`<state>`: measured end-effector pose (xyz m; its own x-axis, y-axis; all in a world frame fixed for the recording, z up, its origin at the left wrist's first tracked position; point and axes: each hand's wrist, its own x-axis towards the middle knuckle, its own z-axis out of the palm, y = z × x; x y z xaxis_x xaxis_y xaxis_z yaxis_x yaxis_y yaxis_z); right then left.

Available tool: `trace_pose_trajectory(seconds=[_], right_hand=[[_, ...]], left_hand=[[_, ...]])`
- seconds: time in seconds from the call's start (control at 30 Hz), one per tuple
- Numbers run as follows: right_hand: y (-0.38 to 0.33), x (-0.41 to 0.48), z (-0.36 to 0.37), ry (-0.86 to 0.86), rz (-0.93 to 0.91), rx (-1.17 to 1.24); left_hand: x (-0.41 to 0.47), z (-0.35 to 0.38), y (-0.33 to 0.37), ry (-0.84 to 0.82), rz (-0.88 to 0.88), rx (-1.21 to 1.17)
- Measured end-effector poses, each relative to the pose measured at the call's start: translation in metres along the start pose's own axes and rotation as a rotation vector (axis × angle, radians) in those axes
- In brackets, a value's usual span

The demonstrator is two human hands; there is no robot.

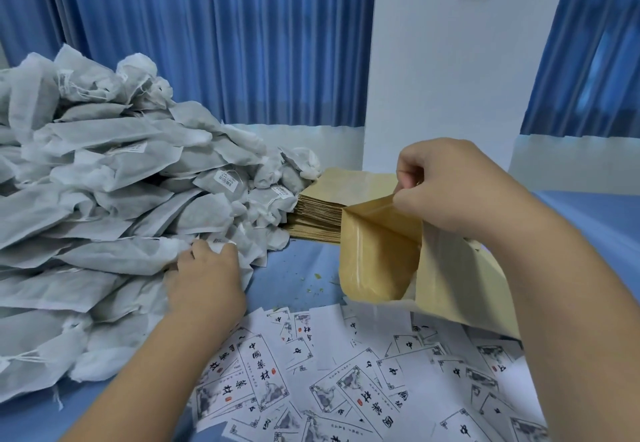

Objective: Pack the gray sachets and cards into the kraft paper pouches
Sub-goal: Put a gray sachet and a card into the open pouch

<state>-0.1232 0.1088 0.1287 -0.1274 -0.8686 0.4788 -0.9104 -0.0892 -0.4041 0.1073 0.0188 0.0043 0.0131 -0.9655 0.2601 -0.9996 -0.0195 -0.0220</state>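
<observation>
A kraft paper pouch [377, 254] hangs above the middle of the blue worktop [287, 275], its mouth pulled open. The right hand [460, 192] pinches the pouch's top edge between thumb and curled fingers. The left hand [207, 279] lies at the foot of the heap of gray sachets [114, 178] along the worktop's left side, fingers bent onto one sachet; whether they grip it cannot be told. A stack of flat kraft pouches [322, 213] sits just behind, touching the heap. Printed cards [346, 382] lie scattered along the near edge. Blue curtains [242, 43] and a white pillar [450, 61] stand behind.
</observation>
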Motion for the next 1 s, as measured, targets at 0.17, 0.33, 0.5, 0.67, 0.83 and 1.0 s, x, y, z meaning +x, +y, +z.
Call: trace_pose_trajectory(seconds=[0.17, 0.33, 0.5, 0.67, 0.83, 1.0], right_hand=[[-0.001, -0.002, -0.002, -0.003, 0.016, 0.000], [0.000, -0.003, -0.005, -0.013, 0.036, -0.012], [-0.002, -0.003, -0.004, -0.017, 0.035, -0.029], [-0.003, -0.003, -0.001, -0.032, 0.026, -0.049], [-0.006, -0.002, 0.002, -0.047, 0.012, -0.083], [-0.004, -0.001, 0.002, -0.050, 0.001, -0.089]], left_hand=[[0.004, 0.007, -0.004, -0.016, 0.030, -0.130], [0.005, 0.002, -0.009, 0.084, 0.075, -0.367], [-0.009, -0.018, 0.002, 0.272, 0.244, -0.834], [-0.038, -0.039, 0.029, -0.231, 0.274, -1.491], [-0.044, -0.047, 0.060, -0.327, 0.244, -1.585], [-0.040, -0.061, 0.084, -0.265, 0.326, -1.484]])
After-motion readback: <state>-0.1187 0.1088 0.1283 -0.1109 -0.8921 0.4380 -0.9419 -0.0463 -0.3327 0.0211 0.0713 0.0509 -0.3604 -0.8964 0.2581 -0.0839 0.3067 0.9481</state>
